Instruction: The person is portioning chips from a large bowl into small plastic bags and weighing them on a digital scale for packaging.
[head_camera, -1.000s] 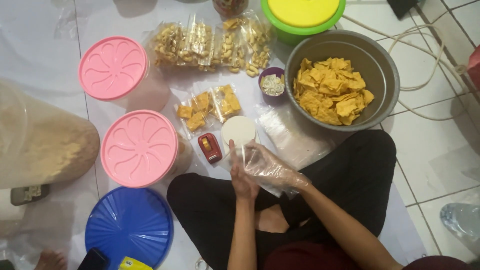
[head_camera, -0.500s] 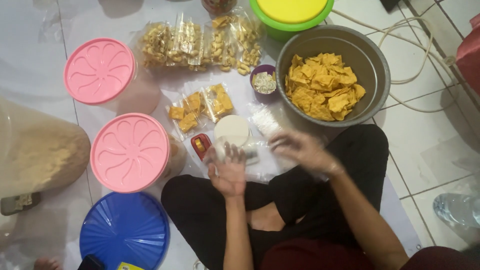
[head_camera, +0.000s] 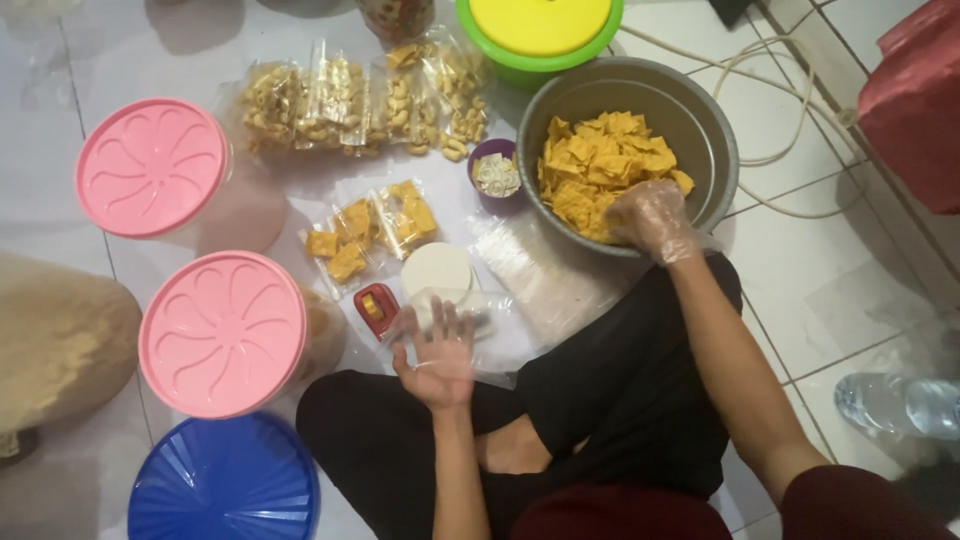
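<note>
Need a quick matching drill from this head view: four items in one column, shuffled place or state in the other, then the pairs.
1. right hand
2. left hand
3. yellow lid
4. blue lid

a. on the green container
b. on the floor by the person's knee
c. gloved, in the metal bowl of chips
d. bare, palm up over a clear plastic bag

Pairs: 1-c, 2-d, 3-a, 4-b

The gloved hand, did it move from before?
Yes. The right hand went from near the white round lid up into the grey bowl of chips.
</note>
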